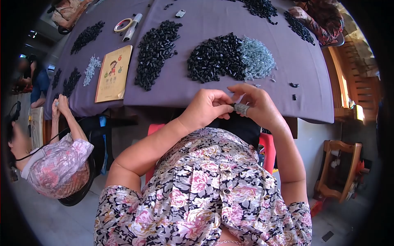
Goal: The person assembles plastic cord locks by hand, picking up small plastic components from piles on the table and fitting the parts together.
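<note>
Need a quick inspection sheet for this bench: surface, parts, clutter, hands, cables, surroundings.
Surface: purple-grey tablecloth, covering the table.
Job's things: black pieces heaped against clear pieces, in front of the hands.
Clutter: yellow booklet, tape roll and whitish tube at left; a few stray black bits at right.
Hands: left hand and right hand meet at a small, mostly hidden piece; exact grip unclear.
Cables: on the tabletop, nothing seen.
Surroundings: seated co-worker at left; another person's hand at upper right; wooden furniture at right.
</note>
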